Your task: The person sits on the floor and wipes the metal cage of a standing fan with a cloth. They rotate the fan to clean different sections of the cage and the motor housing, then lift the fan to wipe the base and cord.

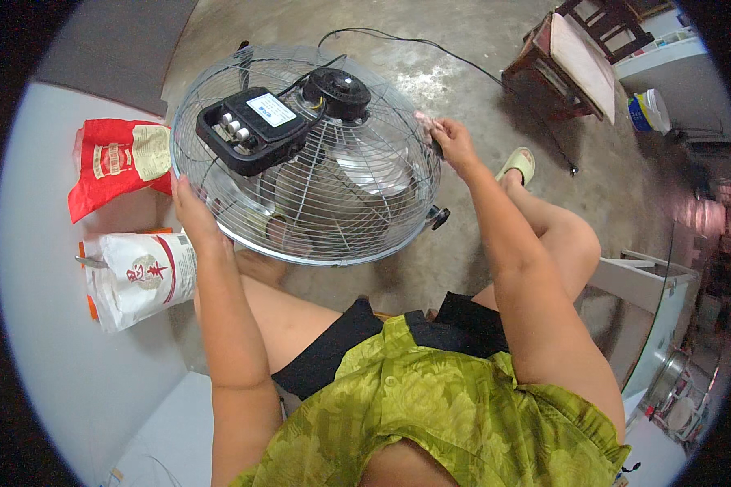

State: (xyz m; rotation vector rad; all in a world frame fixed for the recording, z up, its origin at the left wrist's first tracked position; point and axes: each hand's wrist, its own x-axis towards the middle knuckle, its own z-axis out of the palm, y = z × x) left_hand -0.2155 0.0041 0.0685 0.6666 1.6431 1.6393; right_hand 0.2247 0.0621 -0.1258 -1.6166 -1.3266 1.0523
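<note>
A round metal floor fan with a wire guard (341, 231) stands before me, its back turned up towards me. On the guard sit a black control box (250, 131) with several silver knobs and a black motor housing (338, 94). My left hand (196, 216) grips the rim at the left, its fingers partly hidden behind the wires. At the right rim, my right hand (454, 143) pinches a pinkish cloth (425, 122) against the guard. Metal blades (374, 167) show through the wires. A black knob (440, 217) sticks out at the lower right.
A black power cord (396, 38) runs across the concrete floor to a plug (574, 170). Red (119, 164) and white (140, 277) bags stand at the left wall. To the right are a wooden chair (560, 67), a white bucket (649, 111) and a glass-sided white stand (639, 274).
</note>
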